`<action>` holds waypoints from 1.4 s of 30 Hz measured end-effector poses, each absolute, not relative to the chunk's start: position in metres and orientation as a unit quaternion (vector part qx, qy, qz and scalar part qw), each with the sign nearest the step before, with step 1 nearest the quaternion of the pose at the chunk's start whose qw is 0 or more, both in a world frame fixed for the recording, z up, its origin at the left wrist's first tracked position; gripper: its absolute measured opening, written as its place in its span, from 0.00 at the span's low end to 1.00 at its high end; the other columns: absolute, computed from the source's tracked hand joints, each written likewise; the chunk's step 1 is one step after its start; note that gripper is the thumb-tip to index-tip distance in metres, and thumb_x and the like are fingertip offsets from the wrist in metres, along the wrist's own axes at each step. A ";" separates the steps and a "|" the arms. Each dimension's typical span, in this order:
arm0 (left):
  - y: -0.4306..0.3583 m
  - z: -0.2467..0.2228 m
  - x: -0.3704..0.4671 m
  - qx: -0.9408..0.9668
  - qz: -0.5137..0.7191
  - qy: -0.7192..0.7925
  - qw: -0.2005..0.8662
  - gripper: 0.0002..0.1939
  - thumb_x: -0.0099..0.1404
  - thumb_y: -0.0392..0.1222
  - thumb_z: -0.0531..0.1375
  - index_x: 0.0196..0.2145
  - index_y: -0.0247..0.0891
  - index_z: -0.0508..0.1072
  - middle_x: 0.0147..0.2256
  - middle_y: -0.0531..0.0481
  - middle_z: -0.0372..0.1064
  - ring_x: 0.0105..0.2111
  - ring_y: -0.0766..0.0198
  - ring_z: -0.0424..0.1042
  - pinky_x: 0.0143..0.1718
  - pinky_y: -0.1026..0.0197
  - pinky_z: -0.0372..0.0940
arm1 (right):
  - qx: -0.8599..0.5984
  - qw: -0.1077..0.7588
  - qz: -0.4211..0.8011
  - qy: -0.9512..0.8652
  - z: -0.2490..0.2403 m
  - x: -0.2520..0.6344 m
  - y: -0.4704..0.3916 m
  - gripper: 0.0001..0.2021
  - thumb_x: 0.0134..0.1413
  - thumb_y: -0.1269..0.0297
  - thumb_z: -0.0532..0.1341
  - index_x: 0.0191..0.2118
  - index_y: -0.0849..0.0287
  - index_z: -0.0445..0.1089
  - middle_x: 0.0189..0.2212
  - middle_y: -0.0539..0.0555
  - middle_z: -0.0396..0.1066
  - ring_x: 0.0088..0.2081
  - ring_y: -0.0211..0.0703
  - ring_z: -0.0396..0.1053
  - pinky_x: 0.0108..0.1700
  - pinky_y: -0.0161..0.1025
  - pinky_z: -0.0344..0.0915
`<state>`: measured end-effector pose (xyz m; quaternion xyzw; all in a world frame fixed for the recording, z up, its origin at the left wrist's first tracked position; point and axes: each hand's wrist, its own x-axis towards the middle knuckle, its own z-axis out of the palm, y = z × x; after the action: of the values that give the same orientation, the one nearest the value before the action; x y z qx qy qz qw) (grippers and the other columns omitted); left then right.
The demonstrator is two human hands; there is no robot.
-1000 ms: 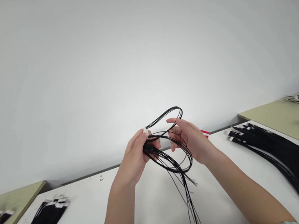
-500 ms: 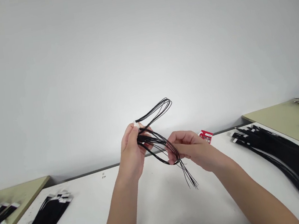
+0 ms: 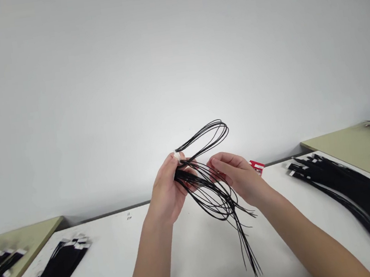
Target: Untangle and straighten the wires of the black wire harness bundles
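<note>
My left hand (image 3: pixel 169 189) is closed around a black wire harness (image 3: pixel 208 185), thumb on its white connector (image 3: pixel 177 156). One loop of thin wires arches up and to the right from the connector. Below it, a looser coil sags to the right, its loose ends hanging over the white tabletop. My right hand (image 3: pixel 234 173) is at the coil's right edge, thumb and fingertips pinched together among the wires. Whether a single wire lies in that pinch is too fine to see.
Black cable bundles with white ends lie on the left (image 3: pixel 53 276) and right (image 3: pixel 355 197) of the white table (image 3: pixel 109 259). Raised greenish-yellow boards (image 3: pixel 337 142) at both sides carry more cables. A red printed card (image 3: pixel 257 166) is behind my right hand. A pale wall rises behind.
The coil has loosened and spread, and its ends now hang lower. My left hand and the connector have shifted slightly right. My right hand has risen slightly, to the coil's upper right edge.
</note>
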<state>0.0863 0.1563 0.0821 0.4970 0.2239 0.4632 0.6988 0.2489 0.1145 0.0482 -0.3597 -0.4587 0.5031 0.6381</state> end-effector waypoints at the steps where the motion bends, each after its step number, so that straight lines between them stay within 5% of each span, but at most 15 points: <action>1: 0.155 0.082 0.087 0.499 0.457 0.223 0.702 0.10 0.65 0.48 0.57 0.33 0.39 0.65 0.32 0.52 0.63 0.28 0.69 0.65 0.22 0.69 0.61 | -0.361 0.623 0.509 -0.471 0.048 0.248 0.114 0.10 0.55 0.57 0.64 0.31 0.59 0.72 0.29 0.49 0.67 0.30 0.31 0.65 0.36 0.30 0.64; 6: 0.151 0.085 0.091 0.512 0.430 0.236 0.705 0.12 0.63 0.50 0.58 0.33 0.38 0.65 0.32 0.50 0.65 0.26 0.69 0.65 0.21 0.69 0.60 | -0.366 0.566 0.513 -0.531 0.052 0.244 0.108 0.12 0.54 0.57 0.64 0.33 0.62 0.72 0.27 0.51 0.69 0.28 0.33 0.62 0.31 0.32 0.59; 15: 0.154 0.080 0.088 0.537 0.393 0.222 0.712 0.11 0.65 0.51 0.56 0.34 0.39 0.65 0.33 0.49 0.67 0.27 0.68 0.66 0.22 0.69 0.62 | -0.442 0.502 0.441 -0.599 0.051 0.247 0.103 0.17 0.56 0.50 0.60 0.29 0.61 0.66 0.22 0.47 0.58 0.23 0.32 0.48 0.24 0.33 0.45; 21: 0.154 0.080 0.089 0.538 0.394 0.225 0.710 0.12 0.66 0.50 0.55 0.35 0.39 0.66 0.35 0.48 0.67 0.28 0.69 0.65 0.22 0.69 0.63 | -0.496 0.505 0.286 -0.646 0.051 0.244 0.101 0.14 0.62 0.53 0.54 0.32 0.58 0.63 0.25 0.48 0.61 0.26 0.35 0.52 0.27 0.34 0.51; 27: 0.155 0.080 0.089 0.527 0.407 0.247 0.704 0.11 0.65 0.50 0.56 0.35 0.40 0.67 0.34 0.49 0.68 0.29 0.70 0.64 0.22 0.71 0.60 | -0.443 0.537 0.411 -0.589 0.061 0.261 0.096 0.09 0.61 0.54 0.57 0.39 0.54 0.63 0.20 0.43 0.52 0.21 0.33 0.49 0.24 0.33 0.50; 34: 0.156 0.081 0.089 0.510 0.419 0.246 0.710 0.11 0.64 0.51 0.57 0.34 0.40 0.66 0.34 0.49 0.69 0.31 0.69 0.66 0.21 0.73 0.56 | -0.506 0.542 0.172 -0.648 0.061 0.266 0.096 0.05 0.57 0.61 0.60 0.34 0.54 0.71 0.34 0.53 0.71 0.35 0.42 0.67 0.37 0.40 0.65; 42: 0.156 0.079 0.090 0.528 0.417 0.233 0.703 0.11 0.66 0.50 0.56 0.34 0.39 0.65 0.34 0.49 0.67 0.29 0.69 0.65 0.23 0.70 0.59 | -0.456 0.578 0.262 -0.624 0.045 0.240 0.104 0.08 0.58 0.57 0.60 0.37 0.55 0.67 0.34 0.53 0.72 0.35 0.42 0.70 0.37 0.40 0.68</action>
<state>0.0905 0.1560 0.0789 0.5276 0.2327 0.4165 0.7029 0.2404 0.1041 0.0452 -0.4564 -0.6240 0.2616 0.5778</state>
